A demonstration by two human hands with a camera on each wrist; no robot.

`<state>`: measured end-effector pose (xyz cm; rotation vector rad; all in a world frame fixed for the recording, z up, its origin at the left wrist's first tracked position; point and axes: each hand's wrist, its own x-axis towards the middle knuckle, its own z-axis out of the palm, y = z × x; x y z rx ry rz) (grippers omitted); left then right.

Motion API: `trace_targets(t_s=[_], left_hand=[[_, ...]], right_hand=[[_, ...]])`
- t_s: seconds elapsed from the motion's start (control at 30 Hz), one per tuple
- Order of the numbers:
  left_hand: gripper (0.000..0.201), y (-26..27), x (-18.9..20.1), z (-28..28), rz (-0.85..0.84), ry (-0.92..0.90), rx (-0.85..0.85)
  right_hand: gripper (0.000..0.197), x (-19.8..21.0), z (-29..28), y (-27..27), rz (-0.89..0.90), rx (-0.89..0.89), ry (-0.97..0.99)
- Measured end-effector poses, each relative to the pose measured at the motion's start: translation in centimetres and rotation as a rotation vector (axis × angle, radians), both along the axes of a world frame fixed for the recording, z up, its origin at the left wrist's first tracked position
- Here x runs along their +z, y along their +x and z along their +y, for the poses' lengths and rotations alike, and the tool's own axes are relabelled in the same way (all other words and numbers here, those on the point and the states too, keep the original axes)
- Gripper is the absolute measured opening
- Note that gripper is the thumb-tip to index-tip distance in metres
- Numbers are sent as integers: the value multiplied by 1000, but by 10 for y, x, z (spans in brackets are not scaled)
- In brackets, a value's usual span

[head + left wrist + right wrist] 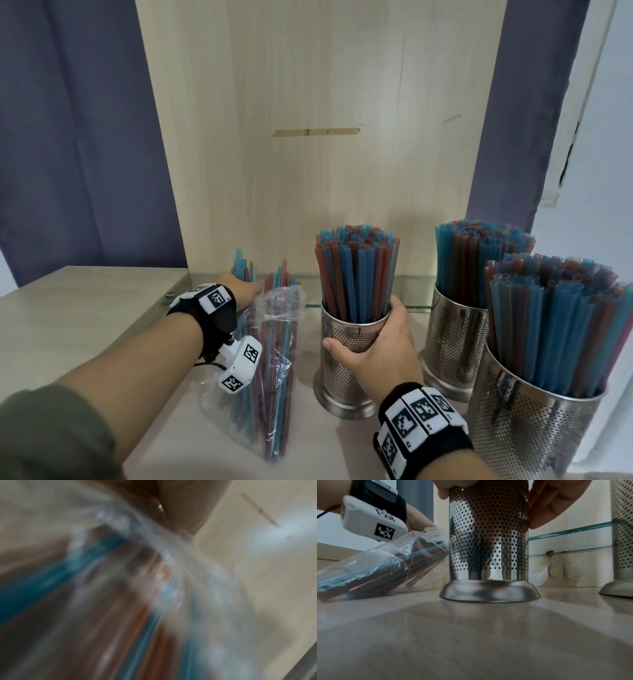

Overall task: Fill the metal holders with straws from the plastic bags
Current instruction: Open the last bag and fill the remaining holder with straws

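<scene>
A perforated metal holder [342,377] stands mid-table, packed with blue and red straws [356,274]. My right hand [373,339] grips its upper wall, thumb on the left and fingers [556,500] round the right side of the holder [488,540]. To its left a clear plastic bag [270,377] of straws lies on the table with its far end raised [385,561]. My left hand [245,293] grips a bunch of straws [241,269] at the bag's open mouth; the bag hides its fingers. The left wrist view is blurred, showing only plastic [171,561] and straws [85,568].
Two more metal holders [455,342] [534,428] crammed with straws stand close on the right. A glass shelf edge [418,306] runs along the wooden back panel [308,171]. A crumpled empty bag [539,574] lies behind the held holder.
</scene>
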<state>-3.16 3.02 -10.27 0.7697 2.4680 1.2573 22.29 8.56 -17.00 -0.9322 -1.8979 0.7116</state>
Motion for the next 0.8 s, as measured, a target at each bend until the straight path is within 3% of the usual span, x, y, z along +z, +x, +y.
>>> trace_targets(t_s=[0.2, 0.33, 0.47, 0.63, 0.8], left_hand=[[34, -12, 35, -4, 52, 217, -22], [8, -3, 53, -12, 25, 538, -162], [11, 8, 69, -24, 164, 708, -188], [13, 25, 103, -38, 327, 880, -119], [13, 38, 138, -52, 366, 1064, -69]], right_hand=[[112, -1, 0, 0, -9, -6, 1], [112, 1, -1, 0, -2, -2, 1], [112, 1, -1, 0, -7, -2, -1], [112, 2, -2, 1, -14, -4, -17], [113, 3, -3, 0, -21, -13, -30]])
